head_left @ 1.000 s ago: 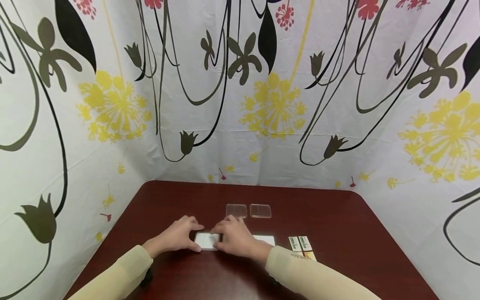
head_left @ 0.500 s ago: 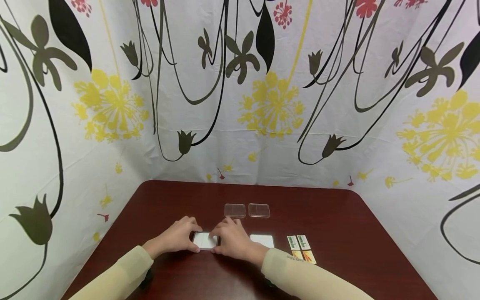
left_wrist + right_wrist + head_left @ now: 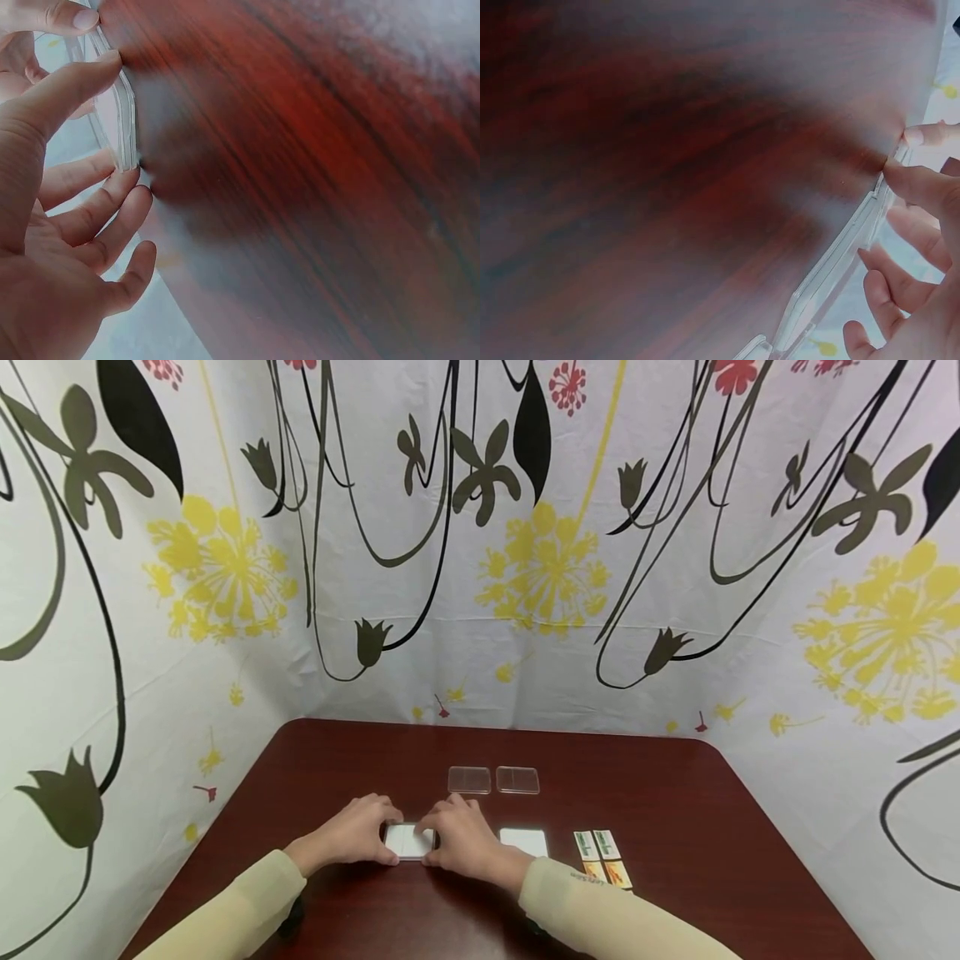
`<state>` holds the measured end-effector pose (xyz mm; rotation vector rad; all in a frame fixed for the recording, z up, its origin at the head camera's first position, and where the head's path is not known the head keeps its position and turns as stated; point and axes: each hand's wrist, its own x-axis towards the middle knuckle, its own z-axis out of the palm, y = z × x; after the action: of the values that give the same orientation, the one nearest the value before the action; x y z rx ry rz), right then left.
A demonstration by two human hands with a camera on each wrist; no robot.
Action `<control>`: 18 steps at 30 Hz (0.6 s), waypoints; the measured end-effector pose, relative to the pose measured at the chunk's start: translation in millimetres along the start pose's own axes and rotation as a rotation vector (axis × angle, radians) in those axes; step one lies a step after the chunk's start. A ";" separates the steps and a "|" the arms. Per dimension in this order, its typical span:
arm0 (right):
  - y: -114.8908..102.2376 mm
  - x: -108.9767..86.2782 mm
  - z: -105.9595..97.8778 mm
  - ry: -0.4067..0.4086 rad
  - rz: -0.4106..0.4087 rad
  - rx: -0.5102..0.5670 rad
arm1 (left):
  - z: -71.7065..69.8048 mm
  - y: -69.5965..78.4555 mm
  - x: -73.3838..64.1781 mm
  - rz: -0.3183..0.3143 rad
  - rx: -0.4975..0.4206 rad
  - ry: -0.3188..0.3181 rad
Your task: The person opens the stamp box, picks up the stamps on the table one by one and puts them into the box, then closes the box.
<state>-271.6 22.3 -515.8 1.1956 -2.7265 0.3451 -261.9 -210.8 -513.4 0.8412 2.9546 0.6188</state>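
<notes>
Both hands hold one flat clear plastic case with a white insert (image 3: 409, 842), low on the table. My left hand (image 3: 351, 833) grips its left end, the thumb at the near edge and fingers at the far edge. On the right end, my right hand (image 3: 467, 839) holds it the same way. In the left wrist view the layered edge of the case (image 3: 126, 124) shows between thumb and fingers. A second white-filled case (image 3: 525, 840) lies just right of my right hand. The right wrist view shows that neighbouring case (image 3: 829, 266) beside the right fingers (image 3: 900, 277).
Two clear empty covers (image 3: 470, 780) lie side by side farther back on the dark red table (image 3: 637, 793). Several small printed cards, green-and-white (image 3: 583, 846) and orange (image 3: 618, 873), lie to the right, partly behind the right sleeve (image 3: 600, 910). A flowered curtain (image 3: 480, 693) surrounds the table.
My right forearm has shifted slightly left, uncovering more of the orange cards and the second case. Both hands stay on the same case, and the view has shifted slightly.
</notes>
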 end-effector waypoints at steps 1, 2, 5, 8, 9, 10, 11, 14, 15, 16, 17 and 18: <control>-0.2 0.1 -0.3 0.002 -0.002 -0.001 | -0.2 0.0 0.3 0.000 0.001 -0.002; -0.4 0.2 -0.7 0.004 -0.004 -0.002 | -0.5 -0.2 0.7 0.002 0.001 -0.005; -0.8 0.1 -1.8 0.012 -0.011 -0.002 | -1.9 0.0 2.1 0.000 -0.005 -0.026; -0.4 0.1 -1.7 0.019 -0.014 -0.002 | -3.1 0.1 3.8 -0.007 0.002 -0.048; -0.1 0.3 -1.5 0.020 -0.014 0.001 | -3.4 0.4 4.3 -0.008 0.008 -0.052; 0.3 0.5 -1.2 0.019 -0.011 0.006 | -3.6 0.6 4.6 -0.013 0.019 -0.056; 0.7 0.8 -0.8 0.018 -0.008 0.011 | -3.7 0.7 4.9 -0.012 0.030 -0.056; 2.0 2.1 0.7 0.007 0.007 0.033 | -3.9 1.2 4.6 -0.006 0.038 -0.056; 2.4 2.6 0.9 0.002 0.012 0.042 | -4.0 1.2 4.4 -0.003 0.030 -0.056; 2.6 3.0 0.9 -0.003 0.017 0.052 | -4.2 1.1 4.1 -0.004 0.020 -0.057; 2.7 3.5 0.7 -0.007 0.022 0.062 | -4.6 1.0 3.9 -0.003 0.004 -0.058; 2.7 3.9 0.4 -0.012 0.026 0.072 | -5.2 1.0 3.8 -0.003 -0.011 -0.061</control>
<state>-276.2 21.3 -515.7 1.1844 -2.7639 0.4449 -265.2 -210.0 -507.8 0.8389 2.8950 0.5972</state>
